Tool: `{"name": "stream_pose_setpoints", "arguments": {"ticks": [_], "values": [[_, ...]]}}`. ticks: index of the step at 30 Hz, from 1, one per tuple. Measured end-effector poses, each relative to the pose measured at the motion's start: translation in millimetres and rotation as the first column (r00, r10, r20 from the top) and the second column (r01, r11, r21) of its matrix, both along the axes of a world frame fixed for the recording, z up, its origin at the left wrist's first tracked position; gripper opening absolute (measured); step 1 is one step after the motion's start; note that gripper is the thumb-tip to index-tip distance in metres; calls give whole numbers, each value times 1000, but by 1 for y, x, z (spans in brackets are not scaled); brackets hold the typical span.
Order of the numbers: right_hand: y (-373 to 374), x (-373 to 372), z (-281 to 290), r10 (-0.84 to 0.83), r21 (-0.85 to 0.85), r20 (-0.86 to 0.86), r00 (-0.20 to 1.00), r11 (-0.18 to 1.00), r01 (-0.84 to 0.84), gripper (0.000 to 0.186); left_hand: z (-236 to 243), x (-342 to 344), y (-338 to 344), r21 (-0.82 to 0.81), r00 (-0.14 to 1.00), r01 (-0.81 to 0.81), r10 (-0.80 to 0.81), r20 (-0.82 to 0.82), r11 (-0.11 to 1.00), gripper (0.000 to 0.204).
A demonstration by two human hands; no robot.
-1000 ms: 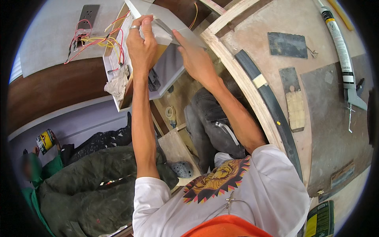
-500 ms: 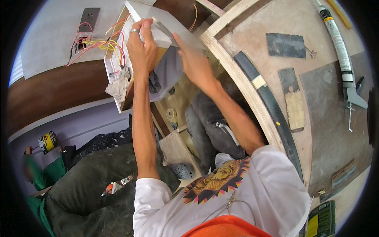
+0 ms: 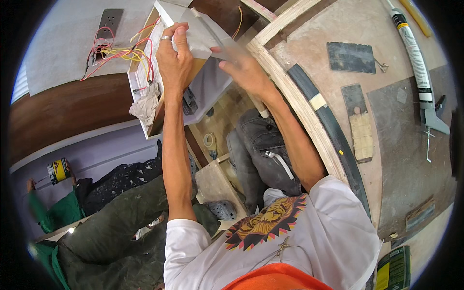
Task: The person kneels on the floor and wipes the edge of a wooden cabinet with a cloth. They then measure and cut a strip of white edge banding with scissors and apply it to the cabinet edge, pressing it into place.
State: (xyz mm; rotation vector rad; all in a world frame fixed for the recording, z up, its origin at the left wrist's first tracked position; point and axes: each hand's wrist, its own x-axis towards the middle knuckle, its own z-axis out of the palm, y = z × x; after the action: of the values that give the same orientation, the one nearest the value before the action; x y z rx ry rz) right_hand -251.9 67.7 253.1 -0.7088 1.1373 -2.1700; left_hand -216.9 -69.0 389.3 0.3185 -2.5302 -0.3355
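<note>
Left hand (image 3: 174, 60) on box (image 3: 165, 15), printed tube (image 3: 415, 60)

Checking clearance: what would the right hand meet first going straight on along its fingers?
Probably the white panel, left of the right hand in view; the left hand lies beyond. Depth is unclear.

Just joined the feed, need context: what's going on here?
A person's left hand grips the edge of a white boxy unit; their right hand holds a long thin tool, blurred, over it. Whether it touches is unclear. Loose wires hang at the unit's left. Lower left, a co-worker in green sleeves is by a can.
</note>
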Motion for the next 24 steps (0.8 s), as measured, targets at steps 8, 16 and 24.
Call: {"name": "stream_pose_setpoints", "arguments": {"ticks": [8,16,24], "values": [[-5,8,7,-195,257,-143,970,939,226,51,3,-1,3,23,999,-30,30,20,999,33],[5,18,18,-101,279,-253,962,944,173,50,3,-2,4,-5,1000,-16,16,15,1000,34],[-3,14,17,-146,290,-244,959,932,216,47,5,0,3,-38,999,-33,33,15,999,33]]}}
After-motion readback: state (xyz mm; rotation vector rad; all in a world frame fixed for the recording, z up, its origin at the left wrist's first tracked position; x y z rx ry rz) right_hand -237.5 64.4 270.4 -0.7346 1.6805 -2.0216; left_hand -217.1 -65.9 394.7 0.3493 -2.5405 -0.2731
